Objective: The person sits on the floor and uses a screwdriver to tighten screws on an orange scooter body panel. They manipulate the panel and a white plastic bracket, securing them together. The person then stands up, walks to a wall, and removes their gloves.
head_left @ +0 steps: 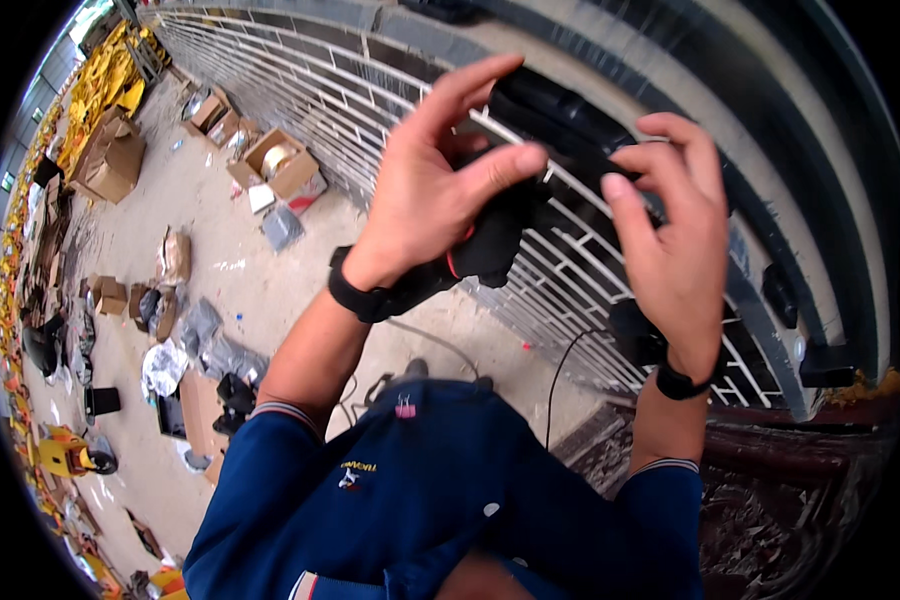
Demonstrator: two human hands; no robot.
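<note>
My left hand [425,195] is raised in front of a white grille, its thumb and forefinger spread apart. Between my two hands is a long glossy black object [560,112]; its left end meets my left forefinger, but I cannot tell whether it is held or rests on the ledge behind. At its right end my right hand [675,220] has thumb and forefinger drawn together, and what is pinched there is dark and unclear. Black straps circle both wrists. Under my left hand is a bulky black thing with a red edge [490,245], partly hidden by the hand.
A white barred grille [580,260] runs along a stepped grey ledge [810,150] carrying small black pieces [828,367]. Dark carved panels [770,510] stand at lower right. On the floor at left lie open cardboard boxes [288,165], plastic bags [205,330] and yellow material [105,85].
</note>
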